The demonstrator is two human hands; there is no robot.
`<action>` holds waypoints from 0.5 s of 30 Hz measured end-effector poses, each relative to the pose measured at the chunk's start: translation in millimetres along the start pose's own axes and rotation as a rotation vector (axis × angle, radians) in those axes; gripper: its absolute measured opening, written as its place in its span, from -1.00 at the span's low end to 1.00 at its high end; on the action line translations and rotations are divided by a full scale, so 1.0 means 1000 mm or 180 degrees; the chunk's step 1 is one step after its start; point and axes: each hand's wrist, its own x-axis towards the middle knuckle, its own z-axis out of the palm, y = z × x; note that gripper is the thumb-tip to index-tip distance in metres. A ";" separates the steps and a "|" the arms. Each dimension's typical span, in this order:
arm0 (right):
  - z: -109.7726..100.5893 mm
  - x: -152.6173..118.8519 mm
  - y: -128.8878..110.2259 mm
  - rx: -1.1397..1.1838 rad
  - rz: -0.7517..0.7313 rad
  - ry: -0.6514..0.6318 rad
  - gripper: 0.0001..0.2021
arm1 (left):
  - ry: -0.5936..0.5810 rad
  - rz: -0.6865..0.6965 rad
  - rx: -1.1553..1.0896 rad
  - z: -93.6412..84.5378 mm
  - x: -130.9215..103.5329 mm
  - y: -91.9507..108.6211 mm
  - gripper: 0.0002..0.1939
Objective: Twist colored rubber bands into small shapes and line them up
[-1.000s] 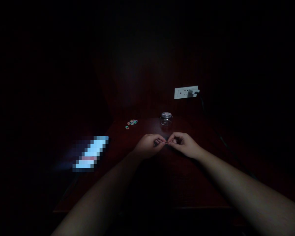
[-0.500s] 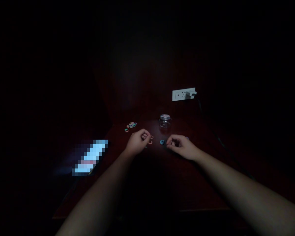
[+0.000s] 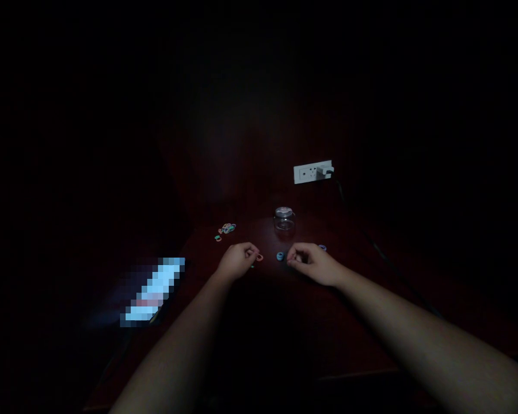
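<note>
My left hand [image 3: 240, 260] is low over the dark red table, its fingers curled together beside an orange ring [image 3: 259, 257]. What its fingertips hold, if anything, is too small to make out. A green bit [image 3: 252, 266] shows just below them. My right hand [image 3: 313, 262] has its fingers bent inward with the tips close together, just right of a blue ring-shaped piece [image 3: 280, 256]. Anything between those fingertips is hidden in shadow. Behind my right hand lies a purple ring [image 3: 323, 248].
A clear lidded jar [image 3: 284, 221] stands behind the hands. Several coloured rings [image 3: 228, 228] lie in a pile at the back left. A lit, blurred screen [image 3: 155, 290] is at the left. On the wall is a socket [image 3: 313, 172] with a plug and cable [image 3: 382, 253].
The whole view has shifted, so things appear lower and slightly left. My left hand has closed in on the orange rings, and only one of the two still shows beside it.
</note>
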 end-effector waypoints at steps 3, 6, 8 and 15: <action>0.000 0.000 0.000 0.0011 0.0004 -0.0016 -0.83 | -0.0042 -0.0042 0.0057 0.001 0.001 -0.001 -0.82; 0.000 0.000 -0.001 0.0034 0.0035 -0.0040 -0.82 | -0.0056 -0.0080 0.0040 0.001 0.002 0.000 -0.82; 0.000 0.000 -0.001 0.0057 0.0058 -0.0049 -0.81 | -0.0074 -0.0097 0.0041 0.002 0.002 0.000 -0.82; 0.001 0.000 0.002 0.0083 0.0066 -0.0059 -0.81 | -0.0042 -0.0058 0.0136 0.006 0.004 -0.005 -0.81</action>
